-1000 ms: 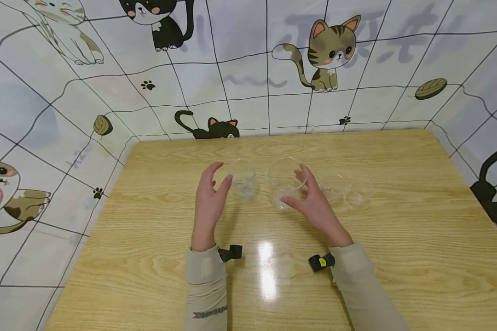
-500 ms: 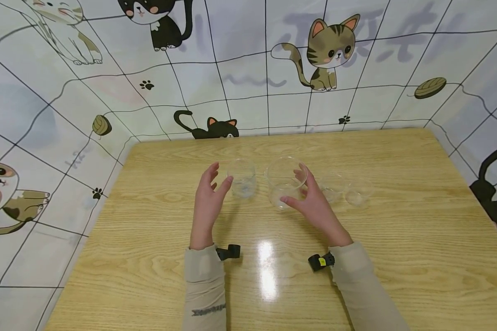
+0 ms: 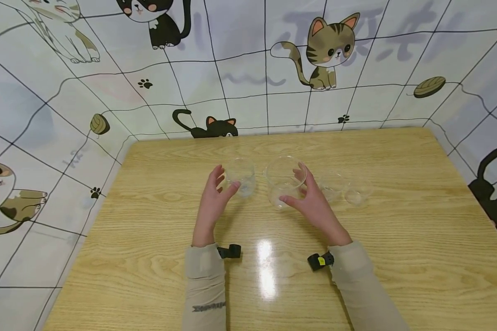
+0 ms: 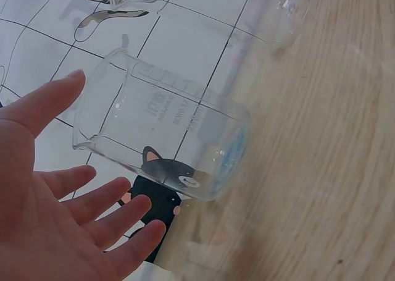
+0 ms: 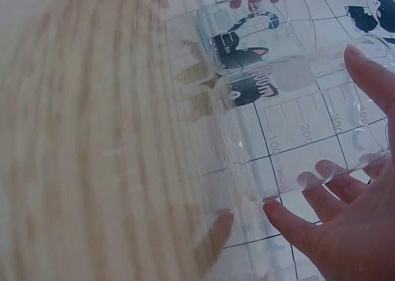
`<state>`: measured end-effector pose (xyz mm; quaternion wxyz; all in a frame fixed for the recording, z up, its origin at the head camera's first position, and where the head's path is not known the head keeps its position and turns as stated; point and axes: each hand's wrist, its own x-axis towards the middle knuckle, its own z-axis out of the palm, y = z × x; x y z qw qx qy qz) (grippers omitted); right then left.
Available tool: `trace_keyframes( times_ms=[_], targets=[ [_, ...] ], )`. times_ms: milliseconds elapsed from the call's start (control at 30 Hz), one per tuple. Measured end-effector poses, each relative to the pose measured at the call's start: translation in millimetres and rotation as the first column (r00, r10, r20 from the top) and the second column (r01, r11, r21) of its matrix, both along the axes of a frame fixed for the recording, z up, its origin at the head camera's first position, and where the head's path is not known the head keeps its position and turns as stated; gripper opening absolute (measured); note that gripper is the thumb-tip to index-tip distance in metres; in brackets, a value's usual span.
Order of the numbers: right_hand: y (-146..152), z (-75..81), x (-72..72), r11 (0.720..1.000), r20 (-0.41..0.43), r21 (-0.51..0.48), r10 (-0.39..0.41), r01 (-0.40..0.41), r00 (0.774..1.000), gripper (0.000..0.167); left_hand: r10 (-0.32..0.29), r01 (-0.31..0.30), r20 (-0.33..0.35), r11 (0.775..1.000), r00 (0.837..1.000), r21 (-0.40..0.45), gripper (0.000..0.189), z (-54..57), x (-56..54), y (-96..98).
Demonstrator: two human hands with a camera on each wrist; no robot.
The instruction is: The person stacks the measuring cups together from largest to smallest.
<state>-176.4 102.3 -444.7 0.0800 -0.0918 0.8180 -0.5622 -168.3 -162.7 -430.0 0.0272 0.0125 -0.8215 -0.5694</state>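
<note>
Two clear glass beakers stand side by side on the wooden table. My left hand (image 3: pixel 212 202) is beside the smaller beaker (image 3: pixel 246 172), fingers spread and thumb extended. In the left wrist view that beaker (image 4: pixel 166 120) shows a spout, printed marks and a bluish base; the thumb is near its rim and the fingers lie along its side. My right hand (image 3: pixel 316 204) holds the larger beaker (image 3: pixel 278 177), thumb at the front and fingers curved round the far right side. Its graduations up to 400 show on the beaker (image 5: pixel 290 126) in the right wrist view.
Right of the larger beaker, close behind my right hand, stand two more clear glass vessels, one (image 3: pixel 333 184) nearer the hand and a smaller one (image 3: pixel 354 196) beside it. Cat-patterned tiled walls (image 3: pixel 248 108) border the wooden table (image 3: pixel 418 207) at the back and sides.
My left hand has shifted slightly right, its thumb now overlapping the smaller beaker in the head view. The right hand and the larger beaker look unmoved.
</note>
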Motion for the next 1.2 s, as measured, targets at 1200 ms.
trace_keyframes(
  times_ms=[1200],
  targets=[
    [-2, 6.4, 3.7, 1.0, 0.005, 0.023, -0.02, 0.02, 1.0, 0.091, -0.015, 0.014, 0.01, 0.992, 1.0, 0.125, 0.075, 12.7, 3.0, 28.3]
  ],
)
